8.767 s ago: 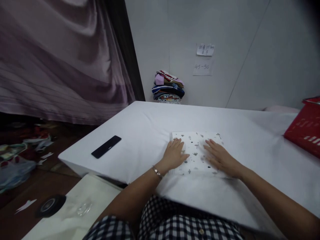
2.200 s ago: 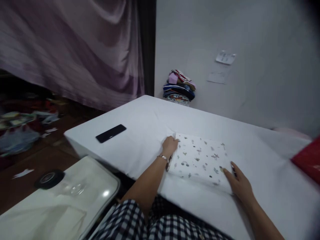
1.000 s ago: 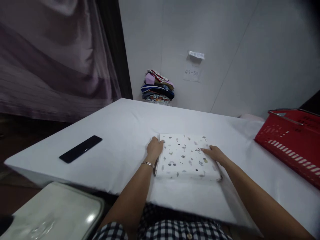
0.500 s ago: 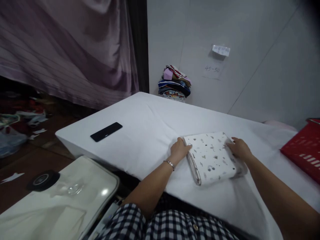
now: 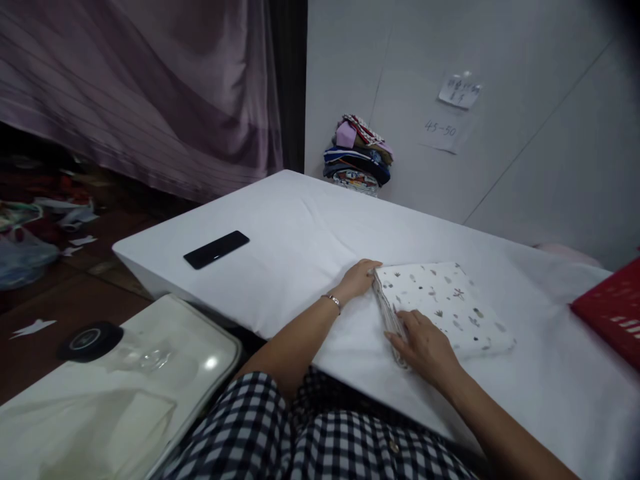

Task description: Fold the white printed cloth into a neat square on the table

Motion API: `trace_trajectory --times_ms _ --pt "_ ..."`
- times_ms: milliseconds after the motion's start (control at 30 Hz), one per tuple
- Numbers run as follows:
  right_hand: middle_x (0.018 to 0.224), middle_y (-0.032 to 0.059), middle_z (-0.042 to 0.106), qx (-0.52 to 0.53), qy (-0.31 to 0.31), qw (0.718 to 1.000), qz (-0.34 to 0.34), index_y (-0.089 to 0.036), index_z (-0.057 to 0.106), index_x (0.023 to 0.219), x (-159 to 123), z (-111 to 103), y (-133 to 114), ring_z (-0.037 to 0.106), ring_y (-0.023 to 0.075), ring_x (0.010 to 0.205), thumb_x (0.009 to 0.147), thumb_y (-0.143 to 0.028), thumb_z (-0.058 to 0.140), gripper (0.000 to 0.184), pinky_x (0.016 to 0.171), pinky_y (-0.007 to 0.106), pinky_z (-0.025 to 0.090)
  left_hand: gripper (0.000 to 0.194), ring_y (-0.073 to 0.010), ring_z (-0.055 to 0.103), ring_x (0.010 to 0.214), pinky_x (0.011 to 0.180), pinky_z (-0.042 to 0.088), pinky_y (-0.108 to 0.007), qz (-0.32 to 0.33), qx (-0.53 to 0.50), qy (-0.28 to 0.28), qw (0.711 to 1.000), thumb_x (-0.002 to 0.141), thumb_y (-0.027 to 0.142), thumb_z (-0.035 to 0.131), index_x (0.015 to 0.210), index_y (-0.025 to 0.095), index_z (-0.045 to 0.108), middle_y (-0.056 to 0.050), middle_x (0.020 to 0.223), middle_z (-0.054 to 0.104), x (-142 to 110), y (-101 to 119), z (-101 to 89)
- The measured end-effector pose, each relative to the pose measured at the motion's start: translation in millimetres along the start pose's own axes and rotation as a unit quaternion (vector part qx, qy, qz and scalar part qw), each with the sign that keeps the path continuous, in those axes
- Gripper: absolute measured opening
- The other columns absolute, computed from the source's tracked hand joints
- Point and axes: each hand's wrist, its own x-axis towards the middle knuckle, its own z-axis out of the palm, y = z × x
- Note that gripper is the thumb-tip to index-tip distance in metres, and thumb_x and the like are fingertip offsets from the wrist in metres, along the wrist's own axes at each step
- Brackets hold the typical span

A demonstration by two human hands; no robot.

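A folded white cloth with small printed motifs (image 5: 445, 303) lies on the white-covered table (image 5: 290, 240). My left hand (image 5: 359, 275) rests at the cloth's far left corner, fingers curled against its edge. My right hand (image 5: 423, 345) lies on the near left corner, fingers spread over the stacked folds. A thin bracelet circles my left wrist.
A black phone (image 5: 216, 249) lies near the table's left edge. A red basket (image 5: 610, 313) stands at the right. A pile of folded clothes (image 5: 358, 155) sits by the wall. A white case with a black tape roll (image 5: 90, 340) is at lower left.
The folded cloth has been turned so its stacked edge faces me. My right hand moved from the cloth's far right side to its near left corner. My left hand stayed at the left edge.
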Motion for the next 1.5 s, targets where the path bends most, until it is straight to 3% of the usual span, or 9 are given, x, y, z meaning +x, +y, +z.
trace_trajectory --times_ms 100,233,533,933,1500 --pt "0.089 0.0101 0.056 -0.051 0.011 0.998 -0.026 -0.015 0.052 0.110 -4 7 -1 0.053 0.0240 0.082 0.082 -0.038 0.050 0.037 0.064 0.032 0.042 0.039 -0.0128 0.054 0.104 0.091 0.041 -0.021 0.030 0.019 -0.014 0.999 0.077 0.008 0.045 0.108 0.024 0.063 0.001 0.117 0.057 6 -4 3.9" --pt "0.090 0.0104 0.055 -0.073 0.025 0.996 -0.043 -0.013 0.048 0.118 -11 11 -5 0.051 0.0237 0.081 0.083 -0.031 0.048 0.039 0.067 0.034 0.041 0.036 -0.0142 0.055 0.101 0.089 0.043 -0.022 0.005 0.052 -0.017 0.998 0.077 0.011 0.047 0.103 0.026 0.066 0.002 0.111 0.061 11 -7 5.4" --pt "0.107 0.0149 0.054 -0.064 0.086 0.993 -0.057 -0.014 0.044 0.124 -35 24 -9 0.049 0.0275 0.093 0.080 -0.024 0.048 0.045 0.074 0.041 0.043 0.035 -0.0130 0.056 0.102 0.088 0.043 -0.020 -0.040 0.008 -0.005 0.999 0.077 0.012 0.049 0.103 0.027 0.067 0.003 0.112 0.062 10 -7 6.3" --pt "0.089 0.0093 0.057 -0.040 0.098 0.994 -0.038 -0.014 0.050 0.116 -23 16 -15 0.051 0.0222 0.081 0.077 -0.012 0.043 0.040 0.067 0.033 0.042 0.035 -0.0137 0.056 0.101 0.089 0.042 -0.022 -0.021 0.000 0.012 1.000 0.077 0.011 0.049 0.103 0.025 0.067 0.001 0.111 0.063 7 -8 7.7" --pt "0.108 0.0135 0.053 -0.071 0.116 0.989 -0.055 -0.016 0.049 0.121 -40 38 -15 0.047 0.0253 0.089 0.085 -0.023 0.044 0.037 0.074 0.040 0.040 0.041 -0.0121 0.053 0.108 0.096 0.038 -0.022 -0.017 -0.015 -0.012 1.000 0.078 0.009 0.043 0.111 0.025 0.062 0.002 0.119 0.059 1 -6 -0.9"
